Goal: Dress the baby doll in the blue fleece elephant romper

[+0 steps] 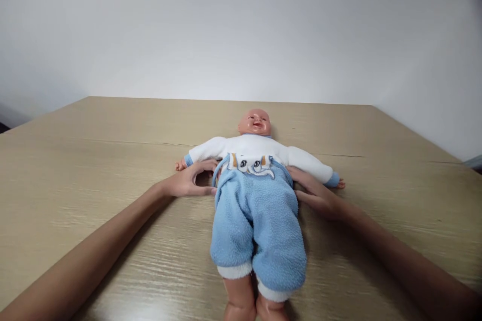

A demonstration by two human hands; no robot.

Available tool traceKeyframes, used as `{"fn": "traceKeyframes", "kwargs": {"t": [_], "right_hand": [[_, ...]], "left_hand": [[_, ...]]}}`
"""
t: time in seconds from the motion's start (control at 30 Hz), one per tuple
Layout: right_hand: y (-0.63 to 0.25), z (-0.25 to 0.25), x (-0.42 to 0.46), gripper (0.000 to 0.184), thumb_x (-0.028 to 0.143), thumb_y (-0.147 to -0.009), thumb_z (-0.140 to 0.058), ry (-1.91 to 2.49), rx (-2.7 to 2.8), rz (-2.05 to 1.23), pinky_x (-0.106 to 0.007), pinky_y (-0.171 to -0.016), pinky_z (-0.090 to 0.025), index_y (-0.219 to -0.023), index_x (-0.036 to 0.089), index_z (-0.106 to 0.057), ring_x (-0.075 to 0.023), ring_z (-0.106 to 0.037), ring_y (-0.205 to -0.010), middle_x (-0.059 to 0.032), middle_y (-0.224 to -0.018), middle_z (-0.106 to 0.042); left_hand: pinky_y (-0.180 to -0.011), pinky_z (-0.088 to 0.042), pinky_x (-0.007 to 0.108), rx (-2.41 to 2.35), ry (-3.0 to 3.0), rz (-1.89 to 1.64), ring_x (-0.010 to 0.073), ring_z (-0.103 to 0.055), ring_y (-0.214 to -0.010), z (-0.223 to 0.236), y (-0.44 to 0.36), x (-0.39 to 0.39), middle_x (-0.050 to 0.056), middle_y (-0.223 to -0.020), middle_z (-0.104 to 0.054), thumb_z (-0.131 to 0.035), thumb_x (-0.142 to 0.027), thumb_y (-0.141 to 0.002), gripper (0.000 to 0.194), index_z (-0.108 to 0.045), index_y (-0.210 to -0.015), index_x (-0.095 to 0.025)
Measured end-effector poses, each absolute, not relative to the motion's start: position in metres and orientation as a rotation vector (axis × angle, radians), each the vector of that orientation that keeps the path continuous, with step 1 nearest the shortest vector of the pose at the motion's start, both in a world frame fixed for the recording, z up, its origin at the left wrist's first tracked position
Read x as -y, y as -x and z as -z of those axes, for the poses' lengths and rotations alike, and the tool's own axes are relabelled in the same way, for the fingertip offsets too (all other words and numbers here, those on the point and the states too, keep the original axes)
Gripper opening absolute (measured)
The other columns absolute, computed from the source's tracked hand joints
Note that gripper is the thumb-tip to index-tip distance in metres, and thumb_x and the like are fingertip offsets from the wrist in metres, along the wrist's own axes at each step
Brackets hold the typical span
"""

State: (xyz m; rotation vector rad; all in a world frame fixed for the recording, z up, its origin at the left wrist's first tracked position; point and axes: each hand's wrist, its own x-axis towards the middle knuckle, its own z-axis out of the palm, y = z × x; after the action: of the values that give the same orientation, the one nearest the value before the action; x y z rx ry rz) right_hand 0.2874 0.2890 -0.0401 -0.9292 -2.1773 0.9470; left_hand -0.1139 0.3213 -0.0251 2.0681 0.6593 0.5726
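Note:
A baby doll lies on its back, head away from me, arms spread and bare legs toward me. It wears a white long-sleeved top with blue cuffs and fuzzy blue overalls with an elephant face on the bib. My left hand is curled at the left side of the waist, thumb and fingers at the edge of the overalls by a blue strap. On the right side my right hand grips the other edge; its fingertips are hidden behind the cloth. Both straps hang loosely off the shoulders.
The doll rests on a wide wooden table with a seam running across it. A white wall or sheet rises behind the table's far edge.

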Motion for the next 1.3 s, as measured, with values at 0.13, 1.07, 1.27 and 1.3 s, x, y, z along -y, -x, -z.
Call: {"fn": "traceKeyframes", "kwargs": {"t": [0.13,1.07,1.27,1.3], "right_hand": [[-0.279,0.048,-0.285,0.038,0.046,-0.102,-0.062,0.921,2.112,-0.917,-0.055,-0.127,-0.041,-0.131,0.026,-0.076,-0.0409,-0.062,-0.136,-0.0097,-0.147,-0.07],[-0.233,0.028,-0.252,0.022,0.037,-0.07,-0.087,1.028,0.886,-1.588,-0.032,-0.061,-0.057,-0.086,0.026,-0.076,-0.0277,-0.072,-0.083,-0.0027,-0.082,-0.077],[-0.24,0.038,-0.263,0.027,0.04,-0.08,-0.074,1.001,1.086,-1.534,-0.041,-0.079,-0.057,-0.105,0.028,-0.071,-0.0295,-0.067,-0.089,-0.003,-0.092,-0.074],[-0.243,0.04,-0.265,0.024,0.04,-0.082,-0.073,1.01,1.119,-1.488,-0.04,-0.082,-0.055,-0.103,0.028,-0.07,-0.0284,-0.065,-0.09,-0.0021,-0.092,-0.072]], "left_hand": [[-0.124,-0.036,0.051,-0.573,-1.978,-0.56,0.0359,-0.055,-0.137,0.028,0.112,-0.321,0.013,-0.142,-0.065,-0.083,-0.043,-0.092,0.03,-0.075,-0.109,-0.02],[-0.113,-0.047,0.044,-0.521,-1.152,-0.819,0.0311,-0.066,-0.127,0.053,0.086,-0.301,0.013,-0.126,-0.074,-0.074,-0.045,-0.102,0.035,-0.073,-0.127,-0.02],[-0.104,-0.049,0.039,-0.593,-1.186,-0.88,0.0258,-0.068,-0.11,0.047,0.077,-0.303,0.009,-0.113,-0.074,-0.075,-0.051,-0.101,0.036,-0.072,-0.122,-0.022],[-0.099,-0.049,0.036,-0.624,-1.228,-0.89,0.0242,-0.067,-0.103,0.044,0.078,-0.303,0.007,-0.106,-0.073,-0.076,-0.054,-0.1,0.037,-0.073,-0.116,-0.021]]}}
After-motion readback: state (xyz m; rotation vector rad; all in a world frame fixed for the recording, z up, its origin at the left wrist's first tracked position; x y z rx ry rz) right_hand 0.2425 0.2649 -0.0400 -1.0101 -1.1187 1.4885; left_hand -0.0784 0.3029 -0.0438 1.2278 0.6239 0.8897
